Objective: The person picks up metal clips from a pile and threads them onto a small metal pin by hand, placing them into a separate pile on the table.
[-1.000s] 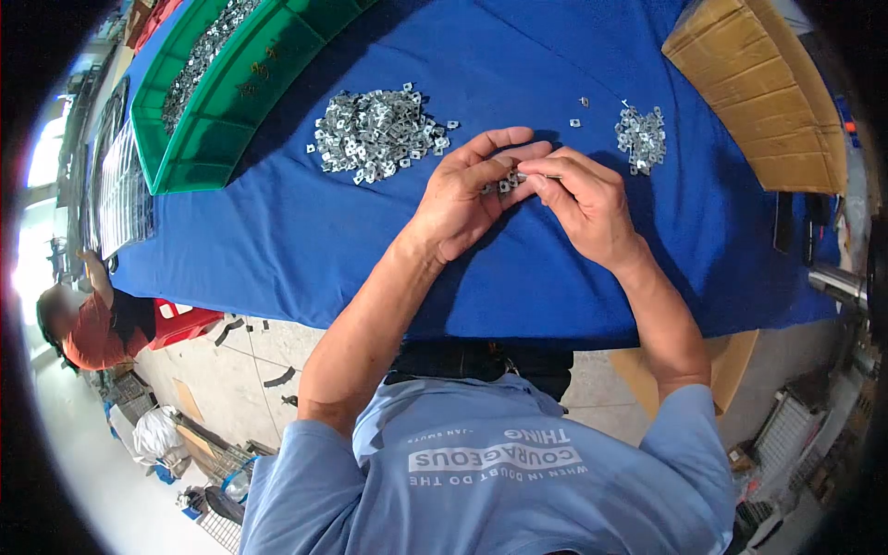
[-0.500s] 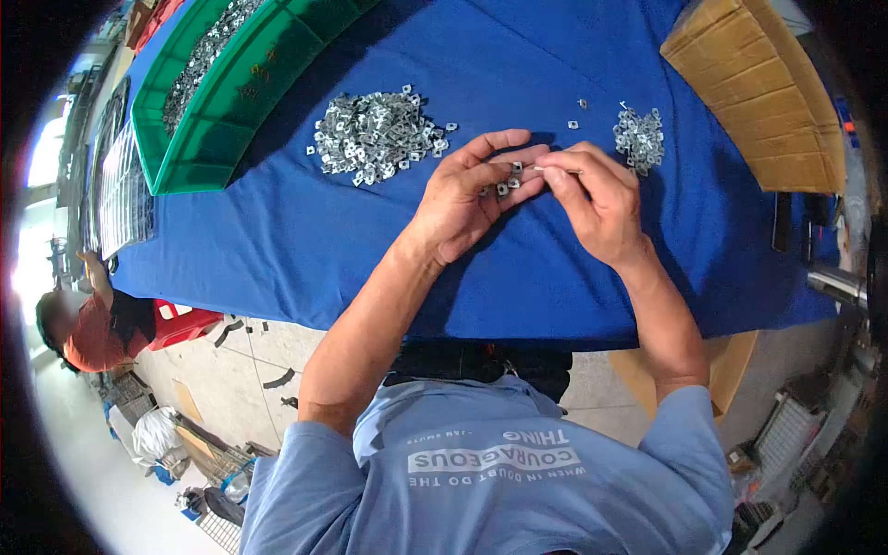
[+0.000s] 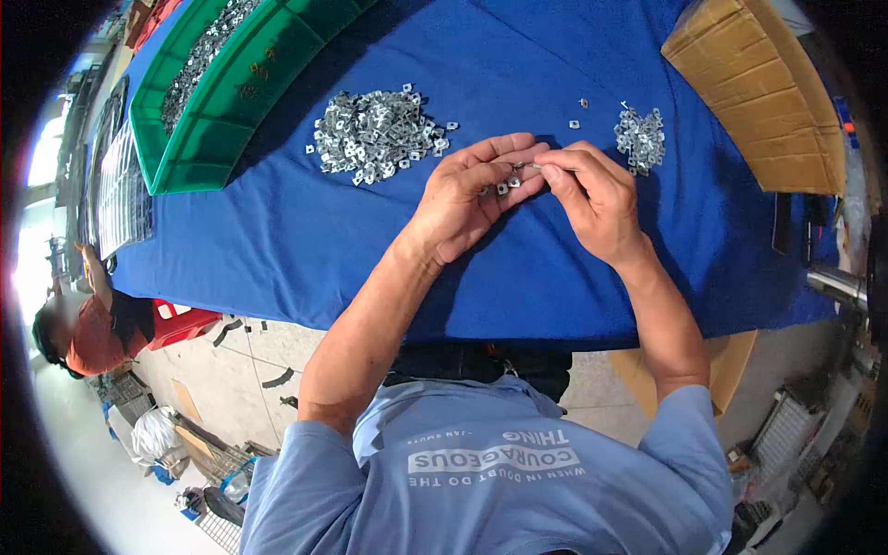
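Observation:
My left hand (image 3: 462,194) is turned palm up over the blue cloth, with several small square metal clips (image 3: 503,189) lying on its fingers. Its thumb presses on one clip near the fingertips. Close against these fingertips, my right hand (image 3: 599,199) pinches a thin, pale metal piece (image 3: 536,166) between thumb and forefinger; its exact kind is too small to make out. A large heap of metal clips (image 3: 377,134) lies beyond my left hand. To the right, a smaller heap of metal pieces (image 3: 639,139) sits past my right hand, with two loose ones near it.
A green plastic bin (image 3: 199,166) holding many small metal parts stands at the left. At the right is a cardboard box (image 3: 758,92). Blue cloth (image 3: 277,268) covers the table. Another person (image 3: 97,333) is by the table's left end.
The clip under my left thumb has tilted, now showing edge-on. My right fingertips have shifted very slightly. Both heaps look the same.

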